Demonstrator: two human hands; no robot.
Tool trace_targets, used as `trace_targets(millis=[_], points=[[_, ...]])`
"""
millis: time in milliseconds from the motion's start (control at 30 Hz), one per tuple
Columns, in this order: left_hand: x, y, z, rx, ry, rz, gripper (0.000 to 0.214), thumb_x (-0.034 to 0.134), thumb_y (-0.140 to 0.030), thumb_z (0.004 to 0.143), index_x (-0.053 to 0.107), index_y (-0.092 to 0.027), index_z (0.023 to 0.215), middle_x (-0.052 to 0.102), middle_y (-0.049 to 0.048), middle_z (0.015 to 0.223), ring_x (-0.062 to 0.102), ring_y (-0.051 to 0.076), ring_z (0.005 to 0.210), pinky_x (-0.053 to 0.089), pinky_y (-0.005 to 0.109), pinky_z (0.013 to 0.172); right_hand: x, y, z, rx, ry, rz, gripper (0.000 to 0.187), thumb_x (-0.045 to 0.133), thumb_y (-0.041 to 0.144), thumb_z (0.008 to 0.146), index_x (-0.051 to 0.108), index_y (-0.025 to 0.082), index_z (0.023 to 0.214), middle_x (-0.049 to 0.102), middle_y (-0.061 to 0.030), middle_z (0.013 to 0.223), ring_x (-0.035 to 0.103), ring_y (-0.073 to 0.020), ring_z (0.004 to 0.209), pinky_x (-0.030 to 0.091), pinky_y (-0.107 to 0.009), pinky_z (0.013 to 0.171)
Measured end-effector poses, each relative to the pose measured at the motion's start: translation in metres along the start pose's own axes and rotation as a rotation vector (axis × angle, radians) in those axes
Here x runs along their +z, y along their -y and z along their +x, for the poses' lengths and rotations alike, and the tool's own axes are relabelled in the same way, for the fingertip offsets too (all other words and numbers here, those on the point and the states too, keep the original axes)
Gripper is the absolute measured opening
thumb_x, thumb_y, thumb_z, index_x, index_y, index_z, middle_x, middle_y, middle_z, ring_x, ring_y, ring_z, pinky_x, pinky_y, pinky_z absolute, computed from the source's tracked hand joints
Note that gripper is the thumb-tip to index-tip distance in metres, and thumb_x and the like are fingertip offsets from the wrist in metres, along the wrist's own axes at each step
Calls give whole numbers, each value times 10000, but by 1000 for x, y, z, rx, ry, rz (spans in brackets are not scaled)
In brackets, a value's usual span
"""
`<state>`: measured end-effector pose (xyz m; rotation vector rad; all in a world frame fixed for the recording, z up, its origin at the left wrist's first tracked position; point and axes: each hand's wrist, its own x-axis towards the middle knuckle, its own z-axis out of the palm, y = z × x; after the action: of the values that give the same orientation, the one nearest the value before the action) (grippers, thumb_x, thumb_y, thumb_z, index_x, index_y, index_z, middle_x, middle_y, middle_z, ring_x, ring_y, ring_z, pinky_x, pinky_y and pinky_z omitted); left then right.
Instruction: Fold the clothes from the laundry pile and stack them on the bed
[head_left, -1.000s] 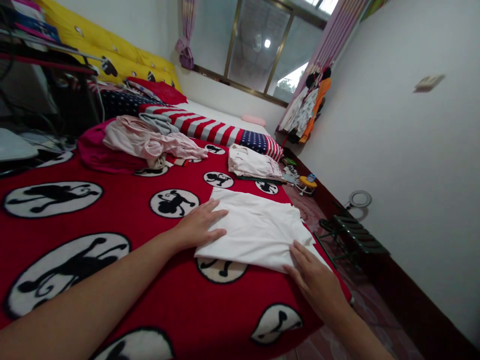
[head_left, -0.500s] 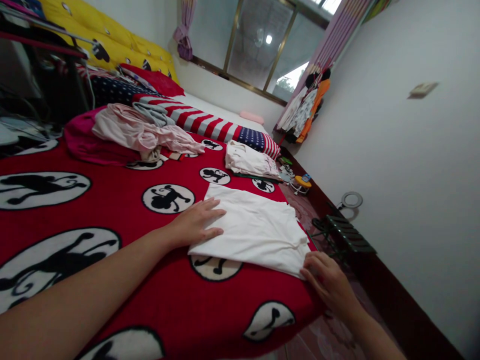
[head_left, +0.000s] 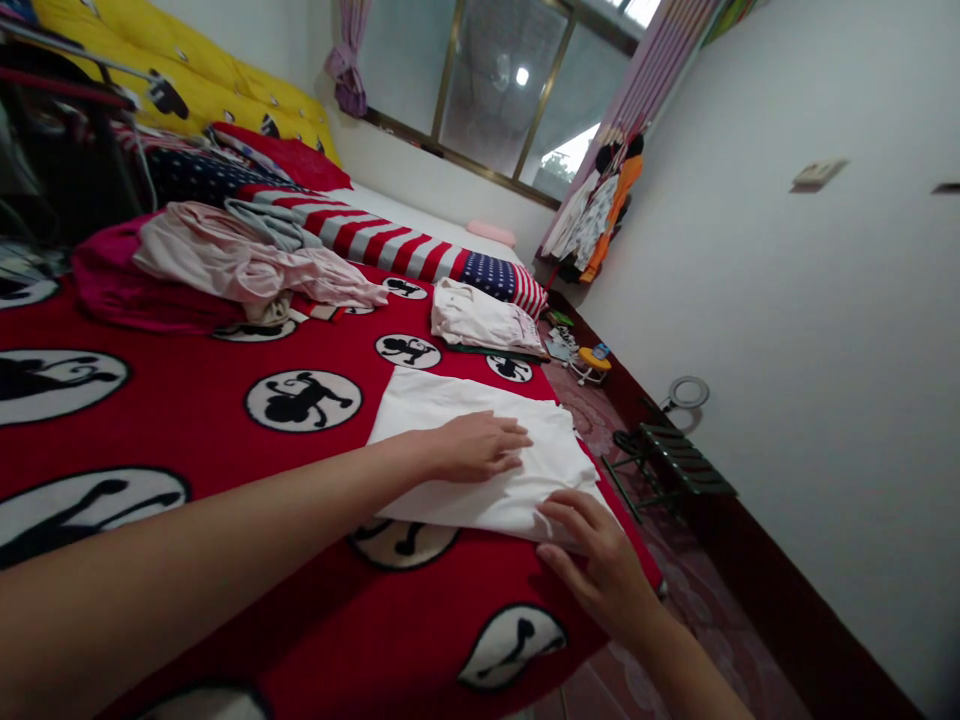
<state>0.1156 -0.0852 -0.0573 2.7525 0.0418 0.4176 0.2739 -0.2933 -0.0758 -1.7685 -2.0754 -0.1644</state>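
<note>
We had a folded white cotton cloth (head_left: pixel 439 400) lying flat on the red fleece bedspread with black monkey figures in white circles (head_left: pixel 187 420), close to the bedspread's right-hand edge and touching it all over. Our left hand (head_left: pixel 480 447) lay palm down on the middle of the cloth, fingers stretched out and spread, pressing on the fabric and clasping nothing. Our right hand (head_left: pixel 592 560) sat at the cloth's near corner, right by the bedspread's edge, its fingers bent and their tips on the hem. We could not tell whether they had pinched the fabric or only rested on it.

Farther up the bedspread, on the same right-hand side, lay a folded pale cream garment (head_left: pixel 480 315). On the bedspread's far left part sat a loose heap of pink clothes (head_left: pixel 225 265). Off the bedspread's right edge, down on the floor, stood a dark green slatted folding stool (head_left: pixel 679 462).
</note>
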Motion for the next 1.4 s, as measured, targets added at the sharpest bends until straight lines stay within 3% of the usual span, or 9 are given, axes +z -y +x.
trace_targets(millis=[133, 333, 500, 700, 867, 1033, 1167, 1300, 1400], points=[[27, 25, 40, -145, 123, 84, 557, 316, -451, 978, 371, -180, 1461, 317, 114, 1541, 261, 254, 1435, 202, 447, 1147, 7, 7, -9, 81, 7, 71, 189, 583, 272, 880, 579, 225, 1063, 577, -88, 1115, 546, -233, 1034, 474, -370, 860], [46, 47, 45, -198, 27, 130, 597, 284, -519, 965, 373, -202, 1462, 315, 86, 1543, 257, 218, 1438, 165, 395, 1159, -2, 4, -23, 118, 103, 72, 154, 482, 289, 933, 542, 212, 813, 573, -43, 828, 536, -198, 791, 421, -339, 708], [50, 44, 41, -200, -20, 157, 636, 279, -561, 953, 378, -191, 1461, 308, 90, 1545, 262, 235, 1435, 172, 422, 1154, -9, -19, -19, 119, 48, 35, 166, 530, 309, 920, 578, 226, 1055, 578, -85, 1141, 524, -229, 1060, 410, -363, 882], [50, 42, 41, -207, -24, 194, 608, 305, -554, 954, 382, -221, 1457, 325, 60, 1543, 260, 212, 1435, 146, 388, 1162, -21, -32, -20, 169, 116, -58, 270, 386, 292, 978, 555, 211, 784, 590, -43, 824, 541, -190, 805, 391, -336, 747], [47, 39, 39, -213, -18, 194, 606, 304, -541, 959, 373, -211, 1463, 314, 62, 1547, 252, 216, 1438, 152, 393, 1163, -12, -35, -6, 115, 29, -64, 243, 436, 352, 961, 591, 204, 1075, 595, -95, 1142, 540, -218, 1071, 396, -340, 898], [47, 37, 39, -224, -2, 169, 594, 333, -525, 956, 382, -210, 1457, 323, 70, 1543, 248, 234, 1440, 171, 428, 1160, -17, -42, -6, 332, 95, -187, 421, 341, 384, 989, 562, 213, 674, 616, -32, 710, 561, -174, 676, 366, -297, 656], [47, 34, 43, -207, -57, 144, 554, 409, -482, 941, 452, -187, 1409, 361, 113, 1522, 290, 271, 1420, 196, 467, 1149, -17, -23, 38, 354, -7, -157, 444, 385, 436, 969, 570, 212, 633, 612, -30, 647, 559, -170, 624, 365, -290, 641], [26, 38, 29, -79, -123, 6, 407, 450, -349, 934, 577, -187, 1286, 523, 115, 1405, 488, 249, 1284, 350, 384, 1074, 7, -6, 105, 178, -157, 94, 273, 431, 359, 958, 646, 191, 947, 680, -71, 971, 622, -180, 892, 441, -280, 815], [-2, 54, -5, -122, -71, 22, 417, 401, -355, 954, 586, -178, 1284, 543, 104, 1387, 504, 232, 1270, 355, 323, 1064, 27, -18, 130, 154, -97, 132, 349, 459, 377, 937, 610, 169, 1173, 649, -105, 1186, 601, -203, 1081, 438, -325, 956]])
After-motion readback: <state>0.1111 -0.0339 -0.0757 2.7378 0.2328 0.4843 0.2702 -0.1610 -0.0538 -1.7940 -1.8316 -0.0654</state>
